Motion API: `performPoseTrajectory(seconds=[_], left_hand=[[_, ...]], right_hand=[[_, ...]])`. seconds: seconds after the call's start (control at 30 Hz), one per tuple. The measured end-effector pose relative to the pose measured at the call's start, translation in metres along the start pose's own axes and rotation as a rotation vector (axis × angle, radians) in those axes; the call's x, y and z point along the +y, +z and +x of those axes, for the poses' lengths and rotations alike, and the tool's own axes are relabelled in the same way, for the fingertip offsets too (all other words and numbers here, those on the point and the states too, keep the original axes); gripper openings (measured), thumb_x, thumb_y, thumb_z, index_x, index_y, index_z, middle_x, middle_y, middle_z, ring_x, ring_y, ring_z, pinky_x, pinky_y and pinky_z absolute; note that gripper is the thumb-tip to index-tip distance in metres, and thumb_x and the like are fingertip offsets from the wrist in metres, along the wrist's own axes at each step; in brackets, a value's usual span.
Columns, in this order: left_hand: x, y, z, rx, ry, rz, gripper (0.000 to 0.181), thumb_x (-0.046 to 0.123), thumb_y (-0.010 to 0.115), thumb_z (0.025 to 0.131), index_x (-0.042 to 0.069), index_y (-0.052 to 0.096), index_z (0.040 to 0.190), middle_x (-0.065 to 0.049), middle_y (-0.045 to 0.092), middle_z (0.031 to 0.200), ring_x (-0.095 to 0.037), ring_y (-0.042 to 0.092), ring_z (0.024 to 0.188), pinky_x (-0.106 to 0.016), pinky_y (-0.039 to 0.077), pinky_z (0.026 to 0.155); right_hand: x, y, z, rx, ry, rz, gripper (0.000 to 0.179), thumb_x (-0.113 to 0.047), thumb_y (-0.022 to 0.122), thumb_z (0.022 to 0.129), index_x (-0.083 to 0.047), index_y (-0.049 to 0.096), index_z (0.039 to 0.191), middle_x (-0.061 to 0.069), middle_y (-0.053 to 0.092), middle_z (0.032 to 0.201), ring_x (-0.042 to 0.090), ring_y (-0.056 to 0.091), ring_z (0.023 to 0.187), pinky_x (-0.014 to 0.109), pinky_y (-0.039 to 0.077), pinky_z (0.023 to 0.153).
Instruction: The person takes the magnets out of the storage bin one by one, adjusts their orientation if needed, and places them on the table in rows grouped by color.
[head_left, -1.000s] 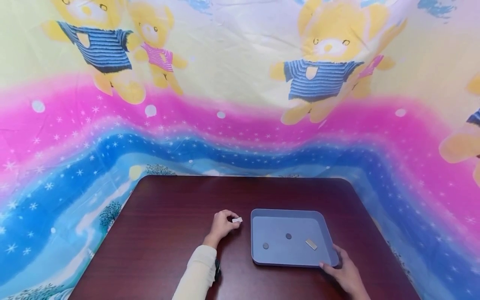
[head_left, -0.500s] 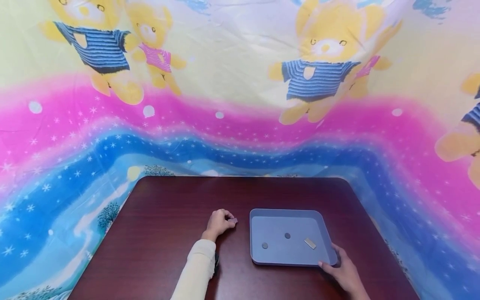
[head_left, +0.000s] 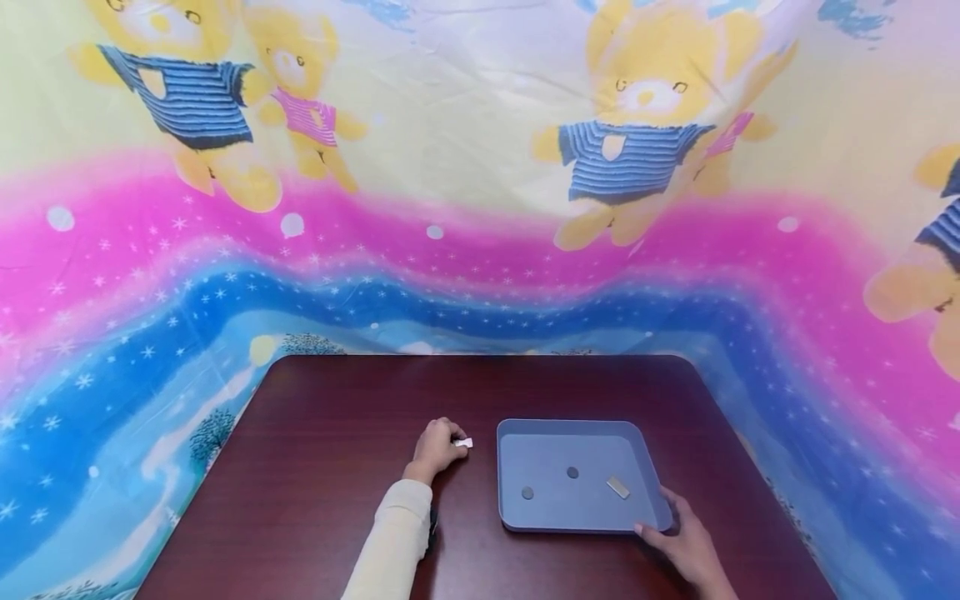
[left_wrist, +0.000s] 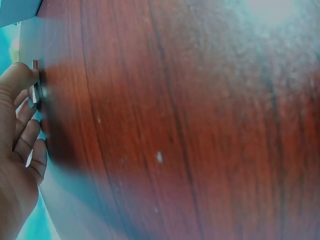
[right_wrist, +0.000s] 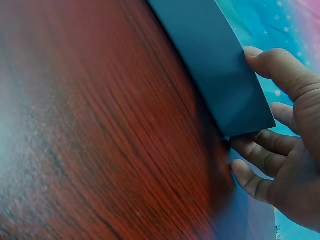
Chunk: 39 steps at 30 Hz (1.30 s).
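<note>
My left hand (head_left: 437, 448) pinches a small flat rectangular metallic piece (head_left: 464, 442) between thumb and fingertips, close over the table left of the grey tray. In the left wrist view the same metallic piece (left_wrist: 35, 85) appears edge-on under the thumb, partly hidden by the fingers. At the tray's near right corner, my right hand (head_left: 692, 542) grips the tray (head_left: 555, 450), thumb on the rim and fingers under the corner in the right wrist view. Inside lie two dark round discs, one disc (head_left: 528, 493) at left and another disc (head_left: 573, 472) mid-tray, plus a silvery bar (head_left: 618, 487).
The dark red wooden table (head_left: 360, 400) carries the tray on its right half. Behind and beside the table hangs a colourful cloth (head_left: 450, 167) printed with bears, running down past the table's edges.
The left hand has drawn slightly left, away from the tray, and the metallic piece has tilted between its fingers, turning dull, then bright. The right hand keeps its hold on the tray.
</note>
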<state>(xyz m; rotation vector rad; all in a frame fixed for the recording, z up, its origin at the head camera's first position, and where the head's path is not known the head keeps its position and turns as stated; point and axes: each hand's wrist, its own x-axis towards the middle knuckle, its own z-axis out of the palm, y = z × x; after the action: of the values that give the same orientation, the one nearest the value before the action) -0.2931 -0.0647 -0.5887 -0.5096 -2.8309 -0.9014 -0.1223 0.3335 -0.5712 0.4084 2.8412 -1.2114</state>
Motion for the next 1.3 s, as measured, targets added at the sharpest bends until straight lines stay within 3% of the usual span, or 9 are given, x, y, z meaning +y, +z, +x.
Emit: performPoseTrajectory(seconds=[0.4, 0.6, 0.83, 1.07, 1.2, 1.3], left_hand=[[0.002, -0.005, 0.000, -0.015, 0.022, -0.023, 0.013, 0.013, 0.077, 0.070, 0.011, 0.074, 0.083, -0.005, 0.057, 0.088, -0.027, 0.051, 0.087, -0.038, 0.045, 0.077], [0.003, -0.011, -0.007, -0.042, -0.049, -0.129, 0.024, 0.017, 0.074, 0.077, 0.007, 0.072, 0.098, -0.007, 0.055, 0.094, -0.025, 0.051, 0.089, -0.040, 0.045, 0.079], [0.004, -0.010, -0.019, 0.043, -0.053, -0.203, 0.026, 0.015, 0.075, 0.076, 0.005, 0.069, 0.099, -0.008, 0.057, 0.093, -0.024, 0.055, 0.084, -0.039, 0.046, 0.076], [0.025, 0.002, -0.035, 0.067, -0.019, -0.350, 0.031, 0.018, 0.076, 0.075, 0.002, 0.068, 0.101, -0.009, 0.059, 0.094, -0.024, 0.060, 0.084, -0.035, 0.049, 0.074], [0.040, 0.002, -0.041, 0.130, 0.009, -0.328, 0.031, 0.018, 0.077, 0.074, 0.003, 0.069, 0.100, -0.008, 0.060, 0.093, -0.024, 0.060, 0.084, -0.036, 0.048, 0.074], [0.052, 0.002, -0.043, 0.170, 0.039, -0.314, 0.031, 0.020, 0.077, 0.074, 0.005, 0.070, 0.101, -0.008, 0.062, 0.095, -0.024, 0.060, 0.088, -0.036, 0.047, 0.077]], right_hand=[[-0.001, 0.001, -0.001, 0.008, -0.011, -0.004, 0.093, -0.039, 0.077, 0.073, 0.008, 0.028, 0.137, 0.036, 0.043, 0.124, 0.035, 0.055, 0.094, 0.046, 0.045, 0.076], [-0.002, 0.001, -0.001, -0.008, 0.000, -0.009, 0.093, -0.039, 0.077, 0.074, 0.008, 0.028, 0.137, 0.036, 0.042, 0.124, 0.033, 0.056, 0.091, 0.045, 0.046, 0.074], [-0.002, -0.001, -0.001, -0.030, 0.000, -0.027, 0.094, -0.040, 0.077, 0.073, 0.007, 0.028, 0.138, 0.037, 0.040, 0.127, 0.027, 0.057, 0.086, 0.041, 0.046, 0.070], [-0.001, -0.004, 0.000, -0.065, -0.020, -0.038, 0.094, -0.040, 0.075, 0.075, 0.007, 0.025, 0.139, 0.036, 0.037, 0.130, 0.028, 0.055, 0.087, 0.041, 0.045, 0.071], [-0.003, -0.007, 0.002, -0.080, -0.068, -0.050, 0.095, -0.038, 0.076, 0.074, 0.008, 0.024, 0.139, 0.037, 0.036, 0.131, 0.041, 0.051, 0.101, 0.049, 0.043, 0.079], [-0.004, -0.011, 0.004, -0.092, -0.072, -0.055, 0.097, -0.039, 0.077, 0.073, 0.009, 0.024, 0.139, 0.039, 0.031, 0.134, 0.051, 0.040, 0.114, 0.057, 0.037, 0.087]])
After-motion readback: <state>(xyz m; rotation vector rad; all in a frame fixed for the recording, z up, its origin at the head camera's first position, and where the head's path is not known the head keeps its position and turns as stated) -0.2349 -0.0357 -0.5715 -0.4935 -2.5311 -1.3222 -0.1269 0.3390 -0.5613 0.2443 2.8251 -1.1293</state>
